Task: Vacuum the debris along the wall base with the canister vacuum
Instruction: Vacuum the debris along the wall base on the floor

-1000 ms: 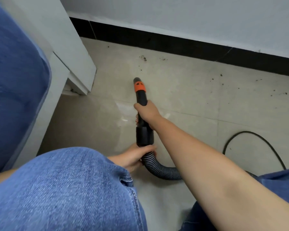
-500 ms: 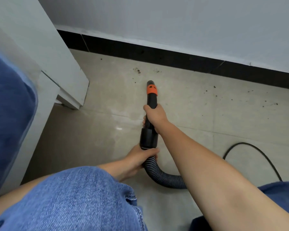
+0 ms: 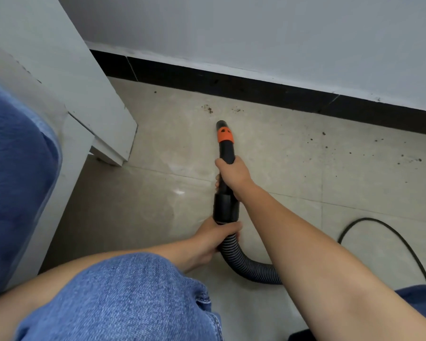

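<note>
Held lengthwise, nozzle [image 3: 224, 141] points toward skirting [image 3: 256, 88], apparently near debris [image 3: 208, 109].

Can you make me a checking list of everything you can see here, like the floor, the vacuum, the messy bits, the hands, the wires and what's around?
Surface: pale tiled floor, scuffed.
Job's things: black vacuum nozzle with orange band, tip short of the crumbs; ribbed hose curves right.
Clutter: dark debris ahead of the tip; more specks to the right.
Grippers: right hand grips the nozzle tube; left hand grips the hose cuff.
Cables: black cord loops on the floor.
Surroundings: grey wall, black baseboard, white furniture, denim knee.
</note>
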Available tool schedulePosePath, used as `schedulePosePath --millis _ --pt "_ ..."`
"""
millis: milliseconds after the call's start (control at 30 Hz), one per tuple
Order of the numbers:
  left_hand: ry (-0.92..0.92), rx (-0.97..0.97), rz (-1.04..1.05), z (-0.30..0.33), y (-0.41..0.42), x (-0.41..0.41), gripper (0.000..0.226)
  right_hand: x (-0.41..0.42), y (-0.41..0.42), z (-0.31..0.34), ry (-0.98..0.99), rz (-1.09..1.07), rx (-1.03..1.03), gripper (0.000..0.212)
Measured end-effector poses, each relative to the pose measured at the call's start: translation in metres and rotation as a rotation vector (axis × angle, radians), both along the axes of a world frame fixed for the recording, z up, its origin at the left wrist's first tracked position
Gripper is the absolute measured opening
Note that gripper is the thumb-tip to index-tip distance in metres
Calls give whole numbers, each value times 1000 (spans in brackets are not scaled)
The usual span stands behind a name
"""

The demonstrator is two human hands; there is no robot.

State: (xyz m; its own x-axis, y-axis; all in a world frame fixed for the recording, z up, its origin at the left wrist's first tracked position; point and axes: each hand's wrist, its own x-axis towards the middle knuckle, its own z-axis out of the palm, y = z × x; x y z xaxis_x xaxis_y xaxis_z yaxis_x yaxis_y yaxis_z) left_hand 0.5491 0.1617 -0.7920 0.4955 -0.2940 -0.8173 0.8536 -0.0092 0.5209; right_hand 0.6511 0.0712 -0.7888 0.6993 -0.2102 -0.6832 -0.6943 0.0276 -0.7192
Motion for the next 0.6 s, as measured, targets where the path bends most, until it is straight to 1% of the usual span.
schedulePosePath --millis 133,300,433,600 --pt "-14 -6 -84 0 -16 12 10 3 -24 -3 -4 -123 -30 24" --pt "-102 49 -121 -3 -19 28 19 13 -39 -9 -15 -262 -23 23" --pt "-116 53 -74 -3 -16 39 13 31 -30 -5 -16 -202 -10 23" --pt "-106 26 -27 -3 -17 54 14 52 -24 4 -15 -100 28 20"
